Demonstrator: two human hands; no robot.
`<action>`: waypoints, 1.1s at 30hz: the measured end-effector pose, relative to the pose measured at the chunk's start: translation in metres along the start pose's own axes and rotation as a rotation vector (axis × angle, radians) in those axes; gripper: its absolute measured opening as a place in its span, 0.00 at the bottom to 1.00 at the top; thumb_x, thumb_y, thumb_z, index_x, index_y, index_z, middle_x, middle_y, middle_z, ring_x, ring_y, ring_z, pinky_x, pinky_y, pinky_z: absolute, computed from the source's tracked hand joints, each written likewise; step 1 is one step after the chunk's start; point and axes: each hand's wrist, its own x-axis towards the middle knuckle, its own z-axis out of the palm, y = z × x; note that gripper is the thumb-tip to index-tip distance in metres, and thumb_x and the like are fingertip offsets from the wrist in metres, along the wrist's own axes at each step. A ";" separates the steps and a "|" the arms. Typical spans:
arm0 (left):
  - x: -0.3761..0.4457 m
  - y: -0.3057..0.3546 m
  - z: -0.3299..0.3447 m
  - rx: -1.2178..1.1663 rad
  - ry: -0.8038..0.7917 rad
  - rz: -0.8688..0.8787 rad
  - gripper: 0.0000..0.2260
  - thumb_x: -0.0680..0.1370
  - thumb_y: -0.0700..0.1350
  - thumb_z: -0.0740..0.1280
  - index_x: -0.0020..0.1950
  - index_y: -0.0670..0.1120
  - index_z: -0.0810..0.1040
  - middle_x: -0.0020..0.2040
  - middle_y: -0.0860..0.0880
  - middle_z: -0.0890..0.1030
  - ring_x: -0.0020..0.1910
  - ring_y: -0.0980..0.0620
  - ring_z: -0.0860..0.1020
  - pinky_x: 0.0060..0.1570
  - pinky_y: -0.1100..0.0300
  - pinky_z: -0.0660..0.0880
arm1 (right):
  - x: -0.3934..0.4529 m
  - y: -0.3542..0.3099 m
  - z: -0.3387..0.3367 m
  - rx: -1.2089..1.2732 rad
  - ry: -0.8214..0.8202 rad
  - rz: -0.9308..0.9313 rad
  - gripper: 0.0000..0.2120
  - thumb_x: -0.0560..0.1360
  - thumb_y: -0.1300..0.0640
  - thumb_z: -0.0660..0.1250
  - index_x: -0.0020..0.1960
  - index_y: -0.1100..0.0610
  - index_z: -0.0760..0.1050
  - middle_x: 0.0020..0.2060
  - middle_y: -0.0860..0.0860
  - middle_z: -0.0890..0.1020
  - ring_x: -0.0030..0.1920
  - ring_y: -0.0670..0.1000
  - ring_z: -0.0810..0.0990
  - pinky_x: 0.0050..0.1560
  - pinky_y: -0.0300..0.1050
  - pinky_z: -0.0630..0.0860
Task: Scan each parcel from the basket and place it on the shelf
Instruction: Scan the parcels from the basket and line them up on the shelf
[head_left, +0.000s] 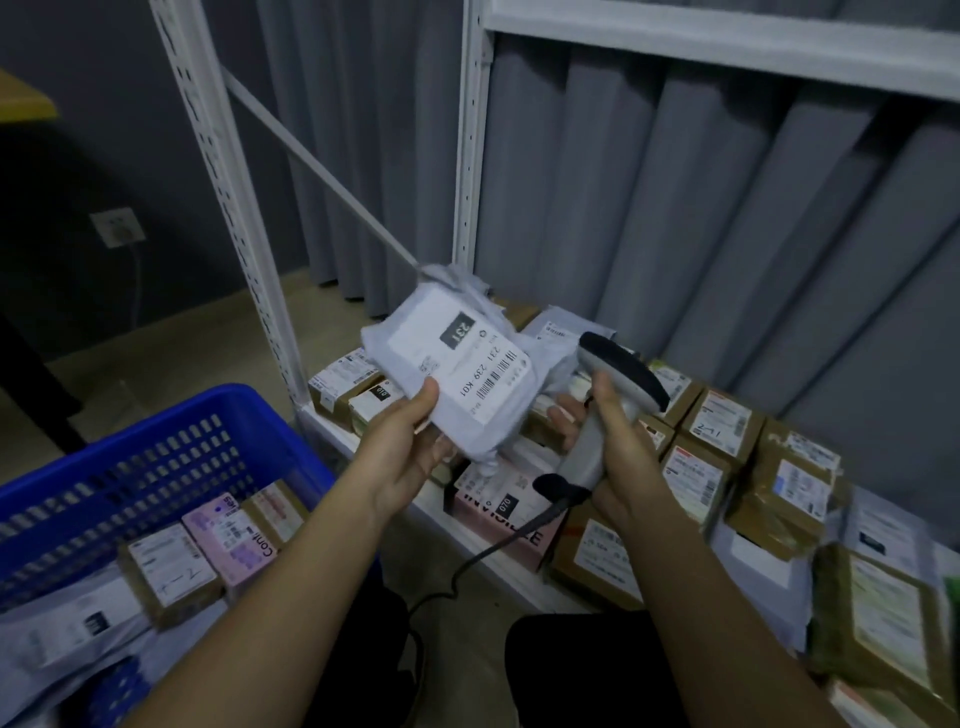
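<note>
1. Parcel (457, 384), a soft grey mailer, is pinched at its lower edge by the left hand (410, 452), above the shelf (467, 535); it could sag, tilting the barcode off.
2. Right hand (608, 447) grips the scanner (605, 410) beside the parcel; a misaimed beam might read neighbouring labels.
3. Basket (171, 431), left of the parcel, holds more.

I see a crinkled plastic mailer (467, 374) with matt paper label, perforated blue plastic basket (156, 447), painted metal shelf (470, 156).
</note>
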 end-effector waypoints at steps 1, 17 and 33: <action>0.000 -0.003 0.002 -0.054 -0.003 -0.024 0.10 0.79 0.43 0.64 0.59 0.42 0.76 0.54 0.44 0.84 0.49 0.49 0.83 0.45 0.54 0.82 | -0.001 0.002 0.003 -0.021 -0.014 -0.010 0.29 0.59 0.42 0.77 0.56 0.54 0.79 0.54 0.56 0.84 0.53 0.54 0.84 0.49 0.49 0.80; -0.012 0.007 -0.009 1.052 0.478 0.641 0.41 0.75 0.55 0.69 0.79 0.50 0.48 0.79 0.50 0.49 0.77 0.48 0.48 0.75 0.46 0.46 | -0.001 0.006 0.026 -0.426 -0.073 -0.192 0.17 0.70 0.66 0.74 0.57 0.57 0.75 0.45 0.48 0.84 0.44 0.47 0.84 0.38 0.35 0.80; -0.001 0.028 -0.046 1.150 -0.053 0.174 0.12 0.75 0.47 0.71 0.56 0.51 0.74 0.53 0.51 0.81 0.51 0.50 0.80 0.54 0.50 0.77 | 0.003 -0.002 0.016 -0.534 0.075 -0.212 0.14 0.72 0.61 0.73 0.57 0.57 0.75 0.45 0.53 0.84 0.42 0.51 0.83 0.40 0.45 0.81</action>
